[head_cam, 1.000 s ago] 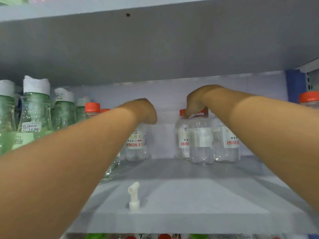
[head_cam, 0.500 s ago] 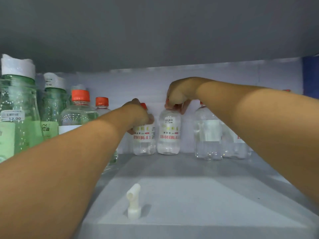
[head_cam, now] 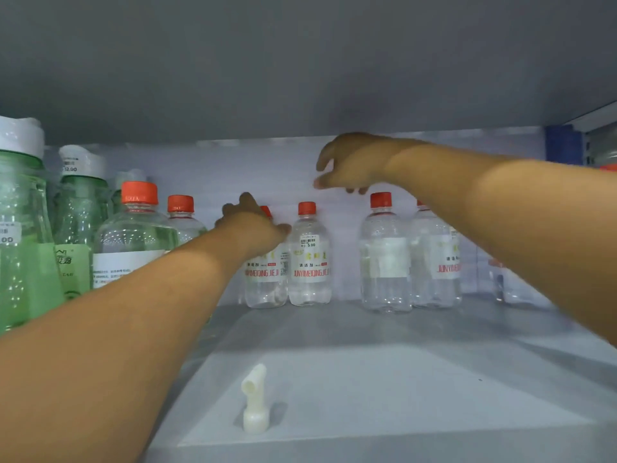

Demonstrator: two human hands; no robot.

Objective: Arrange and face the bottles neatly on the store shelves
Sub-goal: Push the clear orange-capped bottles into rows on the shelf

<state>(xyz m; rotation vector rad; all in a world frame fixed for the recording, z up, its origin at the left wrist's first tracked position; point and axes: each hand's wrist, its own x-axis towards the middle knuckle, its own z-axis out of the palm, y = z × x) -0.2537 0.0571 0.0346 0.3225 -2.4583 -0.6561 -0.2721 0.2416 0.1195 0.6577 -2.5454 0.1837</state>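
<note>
Clear bottles with orange-red caps stand at the back of the grey shelf (head_cam: 367,362). My left hand (head_cam: 253,228) is wrapped around the shoulder of one clear bottle (head_cam: 265,282), hiding most of its cap. Right beside it stands a second clear bottle (head_cam: 310,269) with its red-lettered label and price sticker facing me. My right hand (head_cam: 350,165) hovers above and to the right of that bottle's cap, fingers apart, holding nothing. Two more clear bottles (head_cam: 385,262) (head_cam: 437,262) stand under my right forearm.
Green bottles with white caps (head_cam: 23,235) (head_cam: 78,222) and two larger clear bottles (head_cam: 137,235) (head_cam: 182,218) fill the left side. A small white plastic peg (head_cam: 255,399) stands near the shelf's front edge. The upper shelf (head_cam: 300,61) hangs low overhead. A blue upright (head_cam: 562,143) borders the right.
My right hand has let go of the second bottle's cap and lifted up and right, fingers spreading. My left hand stays on its bottle.
</note>
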